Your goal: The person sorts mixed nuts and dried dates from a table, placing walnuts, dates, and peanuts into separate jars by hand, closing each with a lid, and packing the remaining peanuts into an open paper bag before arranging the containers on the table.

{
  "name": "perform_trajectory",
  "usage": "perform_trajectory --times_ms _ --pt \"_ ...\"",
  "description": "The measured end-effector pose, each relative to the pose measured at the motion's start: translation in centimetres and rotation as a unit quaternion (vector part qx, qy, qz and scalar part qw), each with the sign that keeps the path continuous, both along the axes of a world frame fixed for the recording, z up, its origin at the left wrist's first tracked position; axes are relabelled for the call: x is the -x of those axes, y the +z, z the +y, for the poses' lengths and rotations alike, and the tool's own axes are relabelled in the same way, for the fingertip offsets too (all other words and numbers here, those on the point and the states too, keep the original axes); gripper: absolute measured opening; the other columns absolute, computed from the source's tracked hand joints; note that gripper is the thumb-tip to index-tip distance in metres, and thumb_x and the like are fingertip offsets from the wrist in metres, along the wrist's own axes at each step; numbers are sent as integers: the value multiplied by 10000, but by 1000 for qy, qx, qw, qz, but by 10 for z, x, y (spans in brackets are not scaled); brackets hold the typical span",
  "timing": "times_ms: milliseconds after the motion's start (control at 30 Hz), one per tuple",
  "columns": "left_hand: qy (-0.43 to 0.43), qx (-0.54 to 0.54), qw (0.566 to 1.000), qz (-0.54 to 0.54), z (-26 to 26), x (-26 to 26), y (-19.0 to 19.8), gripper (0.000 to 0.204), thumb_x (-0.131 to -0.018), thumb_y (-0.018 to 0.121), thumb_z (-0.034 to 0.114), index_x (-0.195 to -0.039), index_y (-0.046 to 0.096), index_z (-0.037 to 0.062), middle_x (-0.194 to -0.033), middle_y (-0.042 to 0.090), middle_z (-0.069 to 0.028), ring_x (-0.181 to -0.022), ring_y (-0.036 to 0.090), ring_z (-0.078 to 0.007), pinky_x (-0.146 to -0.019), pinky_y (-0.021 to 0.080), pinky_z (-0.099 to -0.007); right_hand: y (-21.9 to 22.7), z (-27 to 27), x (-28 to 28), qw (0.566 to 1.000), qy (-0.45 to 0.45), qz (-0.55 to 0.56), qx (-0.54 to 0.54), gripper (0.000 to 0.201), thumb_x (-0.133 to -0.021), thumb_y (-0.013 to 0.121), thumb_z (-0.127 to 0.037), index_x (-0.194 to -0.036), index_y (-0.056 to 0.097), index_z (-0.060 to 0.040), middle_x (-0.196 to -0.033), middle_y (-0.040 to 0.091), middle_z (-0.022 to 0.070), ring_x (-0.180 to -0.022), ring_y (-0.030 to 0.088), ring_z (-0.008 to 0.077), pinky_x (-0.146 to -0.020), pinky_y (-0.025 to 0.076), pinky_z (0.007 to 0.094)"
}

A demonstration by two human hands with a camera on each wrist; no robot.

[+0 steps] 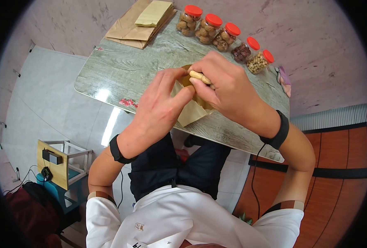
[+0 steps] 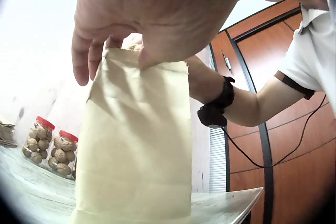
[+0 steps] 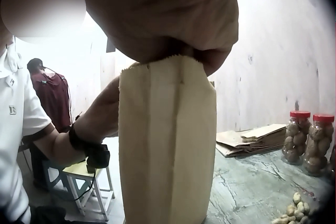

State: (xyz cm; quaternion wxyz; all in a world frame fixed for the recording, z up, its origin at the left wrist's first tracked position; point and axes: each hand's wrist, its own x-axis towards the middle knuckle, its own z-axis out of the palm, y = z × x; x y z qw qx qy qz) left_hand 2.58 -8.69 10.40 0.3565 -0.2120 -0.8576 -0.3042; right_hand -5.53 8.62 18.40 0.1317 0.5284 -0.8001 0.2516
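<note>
An upright yellowish-brown paper bag point(image 1: 191, 113) stands with its mouth up near the table's front edge. My left hand point(image 1: 158, 96) holds the bag by its rim, the thumb on the near side. Over the mouth, my right hand point(image 1: 229, 88) pinches unshelled peanuts point(image 1: 200, 77) between thumb and fingers. In the right wrist view a small pile of loose peanuts point(image 3: 296, 211) lies on the table beside the bag. The bag's inside is mostly hidden by my hands.
Several red-lidded jars of nuts, among them a jar of peanuts point(image 1: 257, 63) and a walnut jar point(image 1: 188, 22), line the table's point(image 1: 113, 72) back edge. Flat paper bags point(image 1: 129, 29) are stacked at the back left. Another person point(image 3: 51, 95) is in the background.
</note>
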Motion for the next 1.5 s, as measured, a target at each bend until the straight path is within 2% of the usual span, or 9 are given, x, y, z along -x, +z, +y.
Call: perform_trajectory --times_ms 400,467,667,700,833,900,1000,1233,1500 --pt "-32 -16 999 -21 1 -1 1 311 -756 685 -40 -1046 636 60 -1254 582 -173 -1141 604 -378 -913 539 -441 27 3 4 987 -26 -102 -124 158 -908 641 -132 -862 685 13 -839 697 199 -798 673 425 -712 533 506" --pt "-39 -14 999 -18 -1 -1 1 324 -743 688 -57 -1042 636 57 -1250 582 -174 -1138 604 -381 -905 541 -445 36 7 9 979 -16 -127 -160 214 -960 645 -107 -1108 702 35 -998 731 160 -857 716 300 -741 559 370" --pt "-53 -6 998 -18 -2 0 -1 361 -747 665 -149 -1048 611 44 -1290 597 -190 -1120 621 -392 -878 556 -438 13 35 45 971 -93 -218 5 215 -1036 598 -150 -1143 728 -16 -993 731 20 -872 678 66 -730 558 249" --pt "-56 -5 998 -12 -3 -1 -2 374 -744 646 -161 -1055 602 42 -1290 595 -198 -1125 619 -398 -887 553 -442 6 43 53 978 -128 -162 25 236 -969 631 -212 -1066 761 -41 -853 737 114 -772 723 229 -741 559 367" --pt "-70 -40 997 13 -3 2 -9 342 -703 666 -118 -1004 599 31 -1256 601 -216 -1151 607 -451 -930 534 -501 -45 83 88 967 -217 -101 -85 459 -994 638 -381 -1261 683 -11 -1162 702 195 -1018 701 269 -906 547 404" --pt "-73 -36 997 19 -3 2 -11 347 -699 654 -122 -1007 598 29 -1258 603 -222 -1148 607 -457 -933 531 -511 -106 104 99 959 -241 9 -147 845 -962 632 -575 -1504 439 45 -1501 457 288 -1364 496 390 -1143 412 475" --pt "-74 -32 997 20 -7 1 -14 360 -691 630 -130 -1013 596 27 -1260 605 -228 -1148 606 -464 -944 524 -530 -159 117 96 952 -215 -39 -216 1095 -919 635 -660 -1586 200 91 -1618 241 324 -1519 226 479 -1257 235 525" --pt "-57 -9 998 17 -6 3 -18 375 -684 599 -144 -1021 590 20 -1274 609 -233 -1167 605 -466 -981 507 -539 -170 81 112 972 -186 -86 -116 1039 -902 703 -575 -1607 216 14 -1642 226 289 -1551 192 438 -1272 220 507" --pt "-66 -8 998 21 -10 5 -18 380 -694 593 -148 -1035 583 19 -1273 609 -250 -1164 610 -466 -969 514 -536 -177 70 133 982 -160 -24 -95 434 -947 696 -374 -1276 629 -100 -1294 547 117 -1254 493 331 -1080 434 503"
